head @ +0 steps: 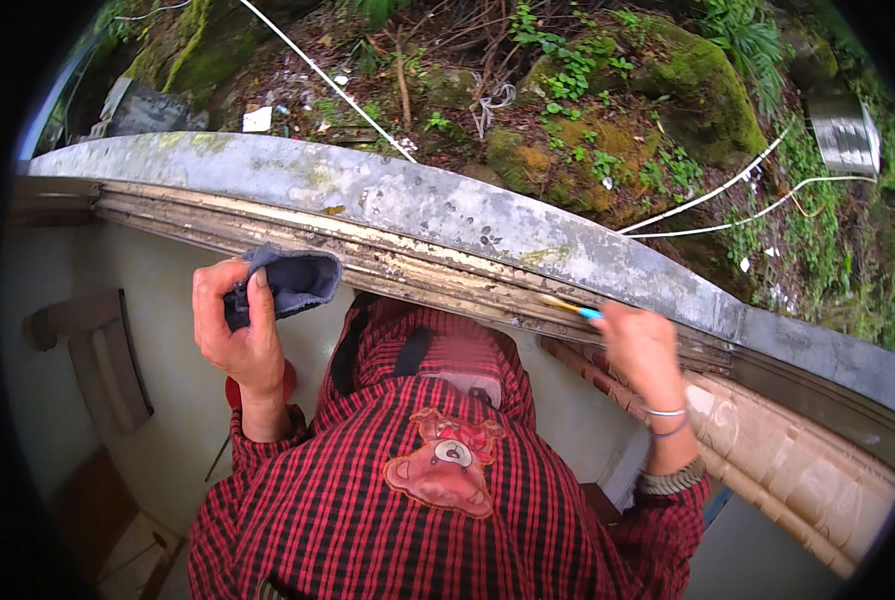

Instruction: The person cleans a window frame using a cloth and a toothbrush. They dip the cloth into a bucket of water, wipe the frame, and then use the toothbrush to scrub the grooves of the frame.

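Note:
My left hand [237, 322] pinches a dark blue-grey cloth [297, 281] between thumb and fingers, above the inner edge of a window sill. The cloth hangs in a folded, pouch-like loop. In my right hand [640, 345] is a slim brush [571, 306] with a blue and yellow handle; the hand is slightly blurred. Its pale tip points left and lies over the dirty window track [447, 277], and I cannot tell whether it touches. The track's long grooves hold dark grime and flaking patches.
Beyond the track runs a stained concrete ledge [387, 187], with mossy rocks [699, 82] and plants outside. White pipes [327, 79] cross the slope. A beige curtain [792, 457] hangs at the right. A red object [291, 381] shows partly behind my left wrist.

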`<state>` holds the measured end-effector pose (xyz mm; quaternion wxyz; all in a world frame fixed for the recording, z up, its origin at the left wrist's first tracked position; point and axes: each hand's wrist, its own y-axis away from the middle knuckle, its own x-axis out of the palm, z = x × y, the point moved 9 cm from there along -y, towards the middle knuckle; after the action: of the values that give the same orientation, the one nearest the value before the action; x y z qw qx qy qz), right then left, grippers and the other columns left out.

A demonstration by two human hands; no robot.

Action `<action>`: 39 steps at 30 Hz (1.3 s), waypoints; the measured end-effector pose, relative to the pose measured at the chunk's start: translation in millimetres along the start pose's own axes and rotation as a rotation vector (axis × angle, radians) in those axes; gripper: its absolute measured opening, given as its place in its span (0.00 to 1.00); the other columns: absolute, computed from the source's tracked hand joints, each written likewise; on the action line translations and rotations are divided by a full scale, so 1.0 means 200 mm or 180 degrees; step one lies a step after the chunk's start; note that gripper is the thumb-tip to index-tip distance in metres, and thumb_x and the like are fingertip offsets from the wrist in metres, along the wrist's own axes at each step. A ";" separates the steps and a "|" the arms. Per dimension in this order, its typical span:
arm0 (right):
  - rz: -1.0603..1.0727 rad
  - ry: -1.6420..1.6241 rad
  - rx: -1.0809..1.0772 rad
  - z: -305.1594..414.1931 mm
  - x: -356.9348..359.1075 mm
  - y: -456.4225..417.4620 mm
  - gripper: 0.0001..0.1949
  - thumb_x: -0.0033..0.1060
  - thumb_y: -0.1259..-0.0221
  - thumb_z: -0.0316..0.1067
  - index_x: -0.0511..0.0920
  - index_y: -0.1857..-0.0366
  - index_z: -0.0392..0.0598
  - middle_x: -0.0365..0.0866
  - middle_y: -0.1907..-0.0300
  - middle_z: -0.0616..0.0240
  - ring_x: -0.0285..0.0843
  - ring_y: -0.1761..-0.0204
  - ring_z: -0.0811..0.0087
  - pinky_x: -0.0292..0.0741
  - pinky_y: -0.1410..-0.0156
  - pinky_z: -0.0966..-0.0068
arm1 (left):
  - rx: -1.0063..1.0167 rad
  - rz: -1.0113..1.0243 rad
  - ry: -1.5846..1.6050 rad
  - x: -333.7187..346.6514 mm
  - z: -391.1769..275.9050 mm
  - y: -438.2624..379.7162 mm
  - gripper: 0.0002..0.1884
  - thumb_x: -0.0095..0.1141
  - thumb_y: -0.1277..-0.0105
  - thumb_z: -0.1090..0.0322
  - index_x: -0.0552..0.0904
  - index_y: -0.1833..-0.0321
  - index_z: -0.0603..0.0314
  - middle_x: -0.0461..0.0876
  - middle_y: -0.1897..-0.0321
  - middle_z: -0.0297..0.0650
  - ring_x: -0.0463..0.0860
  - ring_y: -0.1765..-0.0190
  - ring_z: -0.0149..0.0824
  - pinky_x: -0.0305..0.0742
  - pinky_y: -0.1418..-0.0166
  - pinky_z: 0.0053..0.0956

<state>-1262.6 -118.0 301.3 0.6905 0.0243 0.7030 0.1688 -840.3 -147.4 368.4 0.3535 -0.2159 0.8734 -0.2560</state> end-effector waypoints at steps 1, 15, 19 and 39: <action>0.0111 0.0109 0.0093 -0.14 0.01 0.07 0.12 0.63 0.29 0.44 0.80 0.68 0.49 0.83 0.77 0.54 0.84 0.73 0.49 0.77 0.69 0.54 | -0.0065 -0.0042 -0.0059 -0.04 -0.01 0.02 0.07 0.65 0.35 0.81 0.82 0.56 0.68 0.82 0.63 0.44 0.81 0.61 0.42 0.77 0.52 0.33; -0.0379 -0.0679 -0.1310 0.70 -0.27 -0.68 0.05 0.57 0.25 0.37 0.79 0.55 0.52 0.84 0.71 0.51 0.84 0.67 0.44 0.77 0.66 0.52 | -0.0359 -0.0462 -0.0439 -0.26 0.10 0.01 0.08 0.65 0.37 0.82 0.81 0.58 0.65 0.82 0.64 0.45 0.82 0.60 0.44 0.78 0.52 0.33; -0.0326 -0.0793 -0.1871 1.16 -0.25 -0.95 0.08 0.58 0.26 0.39 0.76 0.58 0.47 0.84 0.72 0.50 0.85 0.68 0.44 0.78 0.66 0.50 | -0.0648 -0.0667 -0.0595 -0.39 0.21 0.06 0.08 0.66 0.37 0.81 0.81 0.58 0.65 0.83 0.63 0.44 0.82 0.60 0.42 0.77 0.51 0.33; 0.0866 0.0848 0.0446 -0.56 -0.11 0.12 0.08 0.66 0.31 0.41 0.85 0.67 0.52 0.86 0.74 0.52 0.88 0.67 0.50 0.82 0.64 0.56 | -0.0140 -0.0379 -0.0811 -0.06 0.47 -0.25 0.04 0.66 0.30 0.75 0.83 0.57 0.67 0.83 0.64 0.43 0.83 0.61 0.43 0.78 0.53 0.35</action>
<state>-1376.8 -123.4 327.3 0.5588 0.1445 0.7884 0.2129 -754.5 -207.0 345.0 0.4409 -0.3058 0.8126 -0.2277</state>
